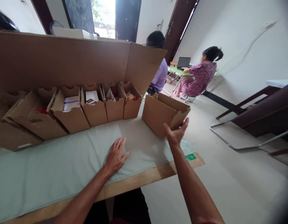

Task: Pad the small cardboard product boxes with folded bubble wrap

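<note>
My left hand [116,155] lies flat on the pale green cloth [71,161], fingers stretched out, with nothing in it. At the right end of the table stands an open-topped cardboard box [158,115], turned at an angle and apart from the row. My right hand [177,133] spans its near end, thumb against the long side and fingers at the right edge. What the box holds is hidden from here. To the left, a row of similar cardboard boxes includes one with a white printed packet [92,97] and another with purple-edged white packs [71,104].
A tall cardboard panel [64,60] rises behind the row. The table's wooden edge [144,177] runs nearest me. Beyond sit a person in purple [161,74] and a person in a patterned dress [202,77] at a laptop [183,63]. A metal-framed chair [262,115] stands at right.
</note>
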Demonstrator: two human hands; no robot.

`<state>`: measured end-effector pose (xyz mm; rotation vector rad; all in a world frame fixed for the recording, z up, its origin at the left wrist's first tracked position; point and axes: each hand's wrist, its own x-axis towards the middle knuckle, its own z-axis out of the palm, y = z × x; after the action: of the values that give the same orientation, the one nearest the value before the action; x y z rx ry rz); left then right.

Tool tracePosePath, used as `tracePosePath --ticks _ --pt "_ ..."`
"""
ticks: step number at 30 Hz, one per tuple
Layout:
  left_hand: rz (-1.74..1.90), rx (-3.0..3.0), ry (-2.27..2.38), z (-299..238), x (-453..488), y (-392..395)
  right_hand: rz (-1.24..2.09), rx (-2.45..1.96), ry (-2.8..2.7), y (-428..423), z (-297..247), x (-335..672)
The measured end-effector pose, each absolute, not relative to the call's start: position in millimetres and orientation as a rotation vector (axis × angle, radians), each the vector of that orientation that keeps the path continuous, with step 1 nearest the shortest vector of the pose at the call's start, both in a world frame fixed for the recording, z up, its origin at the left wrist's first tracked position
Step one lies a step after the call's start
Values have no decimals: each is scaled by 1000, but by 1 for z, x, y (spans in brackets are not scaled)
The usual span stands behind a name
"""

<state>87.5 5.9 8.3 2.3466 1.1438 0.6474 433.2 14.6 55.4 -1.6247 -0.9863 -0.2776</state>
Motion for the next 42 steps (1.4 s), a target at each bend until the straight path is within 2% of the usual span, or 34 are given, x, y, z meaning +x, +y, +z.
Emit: tracePosePath --ticks 5,10,18,35,42 --pt "529 2452 1193 9 94 5 -329 -1687 -966 111 66 430" --pt "496 2521 1212 6 96 5 -186 -1694 -1004 152 68 410" --pt "528 2542 1213 5 99 4 -160 -1764 -1098 152 54 407" --pt "514 2501 1230 13 99 4 -133 -1826 -1139 164 62 382" --pt "517 2470 1213 16 99 4 -348 -1749 -1216 124 87 379"
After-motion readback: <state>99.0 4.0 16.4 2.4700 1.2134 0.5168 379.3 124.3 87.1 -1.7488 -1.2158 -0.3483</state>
